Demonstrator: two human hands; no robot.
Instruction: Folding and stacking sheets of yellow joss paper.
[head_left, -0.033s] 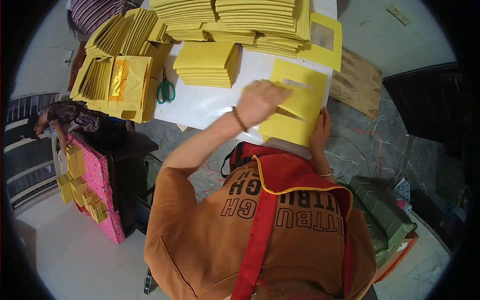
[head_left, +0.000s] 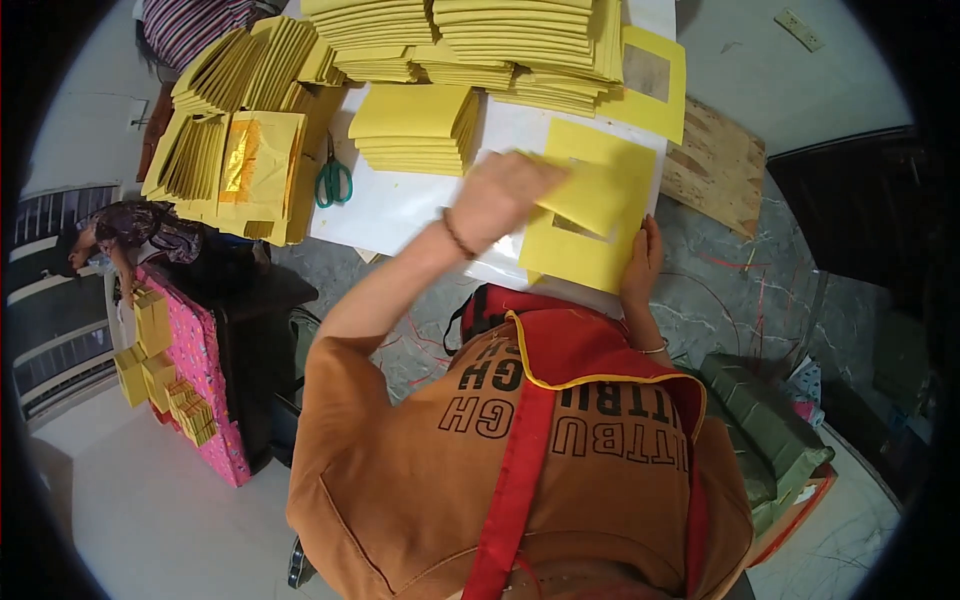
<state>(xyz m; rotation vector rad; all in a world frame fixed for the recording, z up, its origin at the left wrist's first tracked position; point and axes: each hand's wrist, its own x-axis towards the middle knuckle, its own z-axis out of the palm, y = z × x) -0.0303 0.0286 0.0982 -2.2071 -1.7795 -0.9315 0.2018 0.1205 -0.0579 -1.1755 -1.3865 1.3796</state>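
Observation:
A yellow paper envelope (head_left: pixel 625 165) with a window lies at the table's near right corner. Across its middle a slanting flap stands partly lifted above a greyish opening. My left hand (head_left: pixel 505 195) is curled over the flap's left end, its fingertips blurred by motion and closed on the paper. Along the envelope's right edge sits my right hand (head_left: pixel 641 262), holding that edge, its fingers partly hidden. Farther left is a short stack of folded yellow envelopes (head_left: pixel 410 115). Green-handled scissors (head_left: pixel 333 183) lie to the left of that stack.
Tall piles of yellow envelopes (head_left: pixel 510 30) fill the table's far side. Another windowed envelope (head_left: pixel 665 110) overhangs the right edge. More bundles (head_left: pixel 260 150) stand at the left, one with orange tape. A person (head_left: pixel 140 235) bends over a pink-covered table (head_left: pixel 205 370). A wooden board (head_left: pixel 725 175) lies beyond.
My left hand has moved a little to the left, and more of the greyish opening under the flap shows. My right hand stays at the envelope's edge.

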